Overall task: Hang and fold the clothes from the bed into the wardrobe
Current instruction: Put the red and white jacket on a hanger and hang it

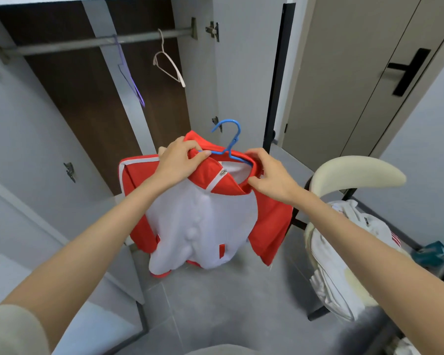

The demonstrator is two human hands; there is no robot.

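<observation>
Head camera view, looking down along two bare forearms. A red and white jacket [203, 221] hangs in the air in front of the open wardrobe [69, 98], above the grey tiled floor [215, 303]. A blue hanger [231, 142] sits inside its collar, hook sticking up. The left hand [180, 160] has its fingers curled round the left side of the collar and the hanger arm. The right hand [269, 175] pinches the right side of the collar. On the wardrobe rail [62, 46], a purple hanger [128, 73] hangs near the middle and a pale hanger [168, 65] near the right end. To the right, a cream chair [354, 172] holds white clothes [344, 252].
</observation>
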